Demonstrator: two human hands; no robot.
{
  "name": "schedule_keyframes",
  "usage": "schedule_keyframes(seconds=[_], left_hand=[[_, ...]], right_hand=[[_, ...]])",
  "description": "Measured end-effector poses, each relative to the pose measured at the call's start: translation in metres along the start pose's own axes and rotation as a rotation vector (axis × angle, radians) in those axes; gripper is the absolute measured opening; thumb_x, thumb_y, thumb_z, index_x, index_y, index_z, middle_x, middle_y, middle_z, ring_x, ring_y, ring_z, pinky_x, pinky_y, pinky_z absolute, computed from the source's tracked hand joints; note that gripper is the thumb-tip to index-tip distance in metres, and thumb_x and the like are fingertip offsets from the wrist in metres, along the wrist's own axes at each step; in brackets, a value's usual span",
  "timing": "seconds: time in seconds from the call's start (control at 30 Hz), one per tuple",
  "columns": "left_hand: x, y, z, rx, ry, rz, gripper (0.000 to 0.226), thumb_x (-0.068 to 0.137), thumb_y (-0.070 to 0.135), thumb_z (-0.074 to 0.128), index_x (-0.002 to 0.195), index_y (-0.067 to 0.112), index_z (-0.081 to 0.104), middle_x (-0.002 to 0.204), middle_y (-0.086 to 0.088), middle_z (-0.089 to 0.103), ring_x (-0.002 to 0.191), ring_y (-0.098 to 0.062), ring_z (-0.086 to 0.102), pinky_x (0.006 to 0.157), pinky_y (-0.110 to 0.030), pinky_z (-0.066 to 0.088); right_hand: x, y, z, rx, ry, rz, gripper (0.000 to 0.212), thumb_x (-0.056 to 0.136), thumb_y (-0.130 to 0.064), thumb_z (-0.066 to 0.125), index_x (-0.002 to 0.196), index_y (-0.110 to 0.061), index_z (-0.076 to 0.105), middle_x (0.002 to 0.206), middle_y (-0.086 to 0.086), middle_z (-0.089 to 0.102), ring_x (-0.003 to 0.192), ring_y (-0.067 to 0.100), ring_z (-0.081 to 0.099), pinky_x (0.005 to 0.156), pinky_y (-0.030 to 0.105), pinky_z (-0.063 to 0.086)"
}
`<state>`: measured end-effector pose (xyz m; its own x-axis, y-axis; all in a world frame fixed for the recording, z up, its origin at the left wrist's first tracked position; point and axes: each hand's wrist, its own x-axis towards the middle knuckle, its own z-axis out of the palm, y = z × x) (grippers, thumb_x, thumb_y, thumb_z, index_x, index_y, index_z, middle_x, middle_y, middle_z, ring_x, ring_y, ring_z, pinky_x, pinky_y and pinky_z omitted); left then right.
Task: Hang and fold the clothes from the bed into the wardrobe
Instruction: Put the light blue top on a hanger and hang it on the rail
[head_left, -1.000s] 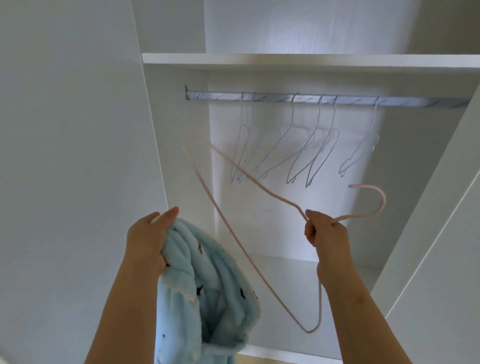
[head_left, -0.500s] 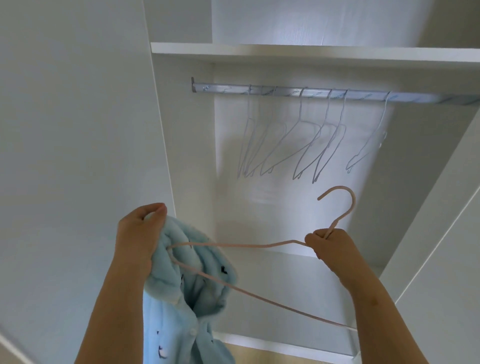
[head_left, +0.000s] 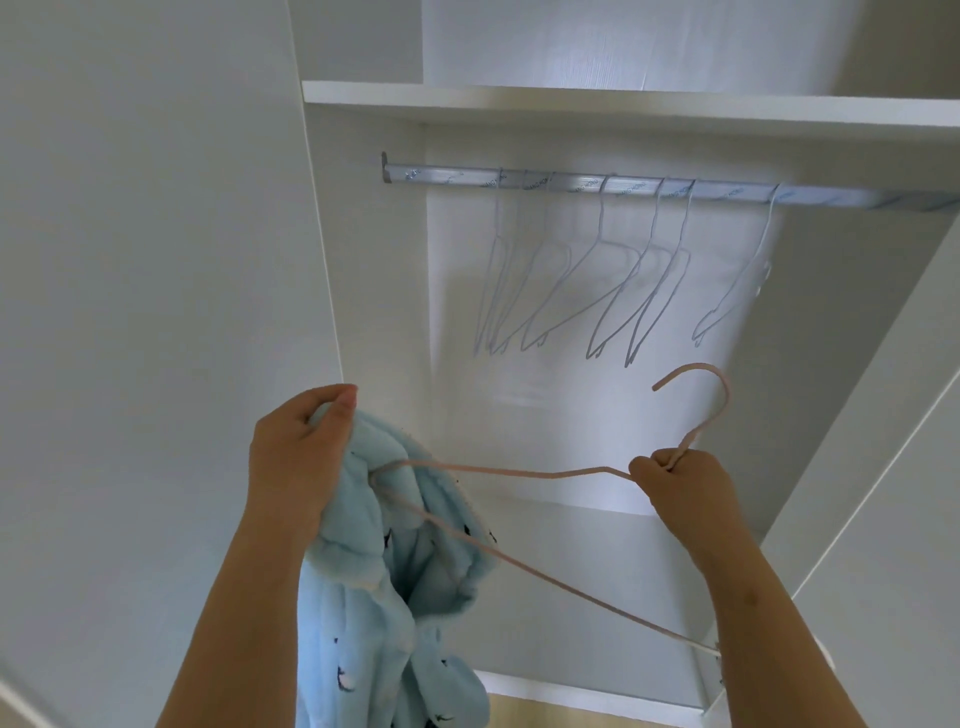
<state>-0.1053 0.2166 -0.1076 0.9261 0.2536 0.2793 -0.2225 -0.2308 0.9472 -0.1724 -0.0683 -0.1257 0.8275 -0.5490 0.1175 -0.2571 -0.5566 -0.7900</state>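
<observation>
Two hands up in front of an open white wardrobe (head_left: 363, 260). The left hand (head_left: 296, 457) is bunched tight around the top edge of a fluffy light-blue garment (head_left: 374, 597) with small dark prints on it, looks like a fleece pajama top or robe, can't say which. It hangs down from that grip, well below the rail and off to the left of the opening.

The right hand (head_left: 680, 488) is clenched around the neck of a pale pink wire hanger (head_left: 519, 474), just under the hook, which curls up above the fist. The hanger is held roughly level, and its far shoulder tip sits against the blue fabric near the collar area, right beside the left hand. The bottom bar runs diagonally back down past the right forearm.

Behind all that, a silver rail (head_left: 571, 182) under the shelf (head_left: 623, 101) carries a row of thin white hangers (head_left: 602, 291), all bare, spread along it.
</observation>
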Motion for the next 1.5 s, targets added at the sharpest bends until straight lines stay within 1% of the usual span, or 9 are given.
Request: schedule_keyframes(seconds=[0.37,0.57,0.73,0.87,1.0,1.1,1.3,1.4,1.5], left_hand=[[-0.040,0.024,0.055,-0.128,-0.308,0.078,0.022,0.088,0.019,0.059,0.082,0.039,0.066,0.082,0.028,0.065,0.079,0.019,0.057,0.071,0.003,0.041],[-0.063,0.031,0.079,-0.290,-0.364,-0.040,0.021,0.089,0.024,0.057,0.084,0.043,0.066,0.087,0.024,0.067,0.087,0.007,0.060,0.079,-0.013,0.050],[-0.051,0.024,0.058,0.206,-0.497,0.158,0.003,0.087,0.039,0.054,0.087,0.042,0.055,0.090,0.022,0.057,0.084,0.005,0.052,0.070,-0.005,0.038],[-0.049,0.021,0.054,0.728,-0.308,0.723,0.036,0.080,0.056,0.042,0.095,0.030,0.061,0.101,0.006,0.051,0.100,-0.014,0.047,0.093,-0.027,0.031],[-0.044,0.025,0.054,0.743,-0.654,0.590,0.055,0.071,0.073,0.039,0.116,0.043,0.030,0.087,0.020,0.047,0.080,-0.006,0.050,0.075,-0.020,0.032],[-0.044,0.015,0.062,0.706,-0.463,0.671,0.043,0.080,0.064,0.031,0.119,0.045,0.032,0.082,0.020,0.048,0.072,-0.004,0.051,0.057,-0.011,0.028],[-0.038,0.010,0.060,0.545,-0.247,0.524,0.032,0.085,0.049,0.044,0.116,0.041,0.048,0.082,0.020,0.051,0.072,-0.008,0.046,0.063,-0.022,0.030],[-0.027,0.013,0.049,0.412,-0.115,0.437,0.027,0.085,0.041,0.052,0.112,0.036,0.052,0.075,0.017,0.051,0.073,-0.015,0.050,0.071,-0.029,0.037],[-0.018,0.019,0.039,0.346,-0.065,0.398,0.022,0.086,0.038,0.058,0.107,0.038,0.052,0.080,0.015,0.055,0.079,-0.018,0.054,0.077,-0.033,0.042]], right_hand=[[-0.024,-0.025,0.044,-0.179,-0.178,-0.131,0.039,0.082,-0.026,0.052,0.047,-0.018,0.036,0.039,-0.009,0.038,0.044,0.008,0.037,0.048,0.023,0.029],[-0.042,-0.020,0.069,0.076,-0.226,0.039,0.028,0.088,-0.034,0.049,0.065,-0.021,0.056,0.066,-0.003,0.060,0.063,0.013,0.056,0.060,0.026,0.044],[-0.032,-0.022,0.049,0.204,-0.008,0.049,0.037,0.087,-0.028,0.051,0.051,-0.018,0.044,0.048,-0.005,0.044,0.049,0.012,0.041,0.054,0.025,0.032],[-0.032,-0.030,0.042,0.244,-0.022,0.003,0.039,0.086,-0.026,0.052,0.049,-0.017,0.044,0.051,-0.001,0.047,0.053,0.015,0.043,0.061,0.029,0.038],[-0.027,-0.037,0.030,0.353,-0.013,-0.037,0.047,0.083,-0.023,0.056,0.036,-0.020,0.049,0.040,-0.007,0.049,0.051,0.015,0.045,0.064,0.033,0.042],[-0.025,-0.042,0.024,0.364,-0.004,-0.108,0.044,0.085,-0.037,0.058,0.045,-0.017,0.055,0.042,-0.008,0.055,0.049,0.011,0.049,0.064,0.032,0.045],[-0.022,-0.034,0.015,0.426,0.295,-0.390,0.017,0.094,-0.025,0.051,0.080,-0.033,0.056,0.083,-0.016,0.059,0.081,0.001,0.052,0.067,0.005,0.038],[-0.026,-0.008,0.023,0.530,0.507,-0.218,0.027,0.093,-0.016,0.052,0.067,-0.017,0.047,0.061,-0.014,0.045,0.058,0.003,0.039,0.058,0.024,0.035],[-0.028,0.015,0.037,0.498,0.444,0.005,0.028,0.090,-0.010,0.051,0.064,-0.006,0.042,0.050,-0.010,0.039,0.050,0.003,0.033,0.051,0.025,0.030]])
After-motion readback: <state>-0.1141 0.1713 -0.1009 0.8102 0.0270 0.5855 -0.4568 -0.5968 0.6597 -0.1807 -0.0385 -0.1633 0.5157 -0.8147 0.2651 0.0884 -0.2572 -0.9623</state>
